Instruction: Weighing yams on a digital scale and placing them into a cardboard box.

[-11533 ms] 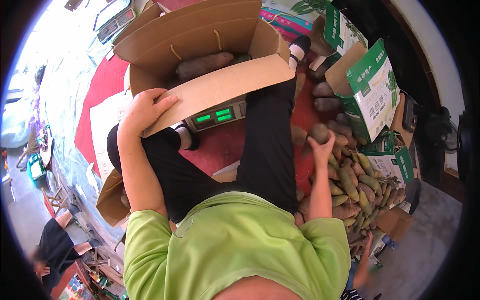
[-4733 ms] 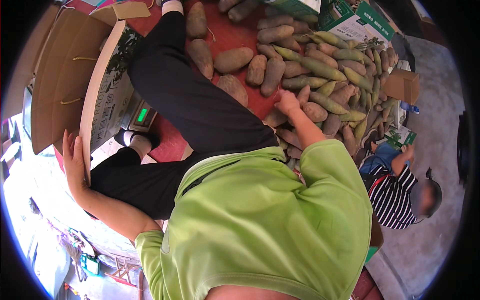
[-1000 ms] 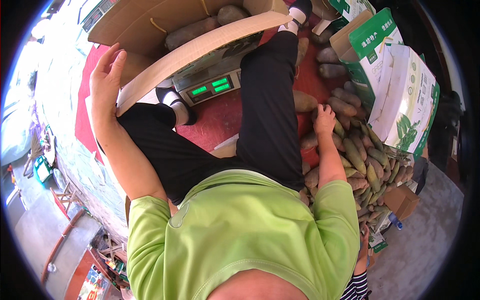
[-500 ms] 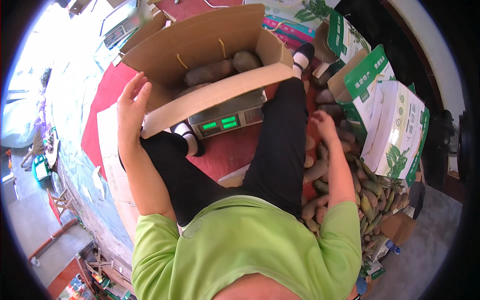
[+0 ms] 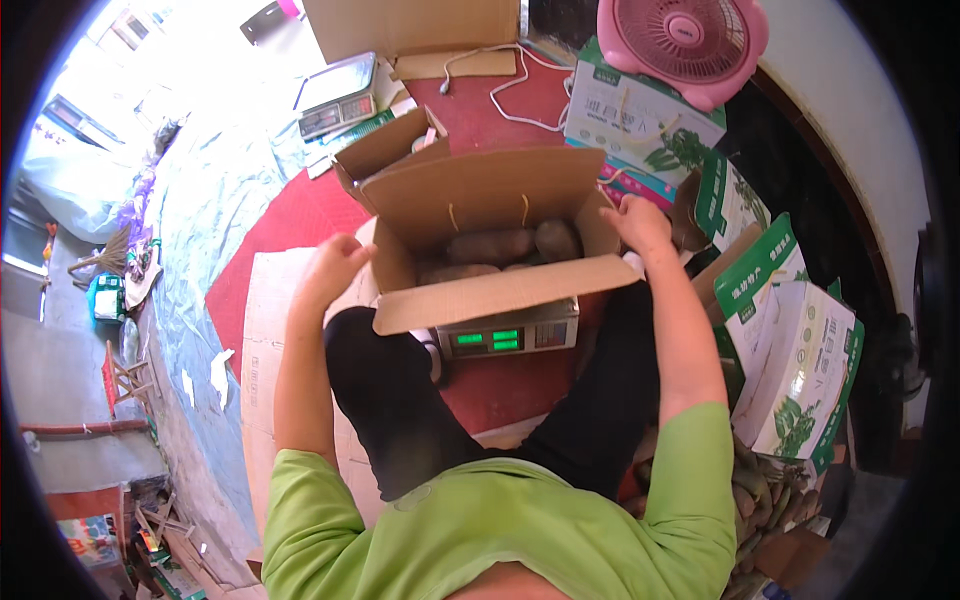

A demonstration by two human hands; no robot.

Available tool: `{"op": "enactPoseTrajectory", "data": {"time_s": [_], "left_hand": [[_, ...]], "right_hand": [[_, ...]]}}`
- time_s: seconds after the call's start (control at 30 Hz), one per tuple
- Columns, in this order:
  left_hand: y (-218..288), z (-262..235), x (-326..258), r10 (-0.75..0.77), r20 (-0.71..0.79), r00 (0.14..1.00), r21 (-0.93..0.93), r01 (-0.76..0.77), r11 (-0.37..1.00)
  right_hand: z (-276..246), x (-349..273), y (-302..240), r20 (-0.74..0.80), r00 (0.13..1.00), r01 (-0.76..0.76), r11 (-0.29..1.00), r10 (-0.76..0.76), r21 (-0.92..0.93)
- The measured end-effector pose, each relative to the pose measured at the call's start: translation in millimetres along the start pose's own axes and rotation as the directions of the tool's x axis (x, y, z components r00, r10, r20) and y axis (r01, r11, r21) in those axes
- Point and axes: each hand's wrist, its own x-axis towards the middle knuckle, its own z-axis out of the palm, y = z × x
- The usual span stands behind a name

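Note:
An open cardboard box [image 5: 490, 292] stands between my legs on a digital scale [image 5: 555, 332] with a lit green display. Inside lie several thick, dark root vegetables [image 5: 492, 245]; the front flap hides part of them. My left hand [image 5: 343, 265] is at the box's left edge, its thumb and fingers drawn together at the side flap. At the right edge is my right hand [image 5: 640, 226], its bent fingers apart and reaching to the box's upper right corner. I see nothing held in it.
Green-and-white cartons [image 5: 790, 370] stand on the right, above a pile of root vegetables [image 5: 770, 500]. A pink fan [image 5: 683, 35] rests on another carton [image 5: 640, 125] at the back. A second scale [image 5: 338, 95], a smaller box [image 5: 395, 150] and a white cable [image 5: 500, 95] lie beyond.
My right hand has come from beside the vegetable pile up to the box's right edge. My left hand's spread fingers have drawn together. The view has shifted, showing more of the back.

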Motion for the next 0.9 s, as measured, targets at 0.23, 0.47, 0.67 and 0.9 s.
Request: {"op": "enactPoseTrajectory", "data": {"time_s": [0.23,0.47,0.67,0.9], "left_hand": [[-51.7,47.1,35.6,-0.116,0.247,0.962,0.163,0.077,0.984],[-31.0,47.2,37.0,-0.28,0.305,0.91,0.206,0.224,0.953],[-62.8,37.5,35.0,-0.228,0.096,0.969,0.153,0.212,0.965],[-106.9,16.5,20.5,-0.21,-0.051,0.976,0.148,0.215,0.965]], "right_hand": [[36.0,-7.1,3.7,-0.131,0.991,0.05,0.988,-0.03,0.148],[36.9,-5.6,10.2,-0.188,0.98,0.103,0.977,-0.067,0.187],[41.6,-16.8,2.0,-0.224,0.967,0.176,0.951,-0.119,0.254],[24.0,-18.5,-56.7,-0.135,0.972,0.223,0.943,-0.194,0.248]]}}
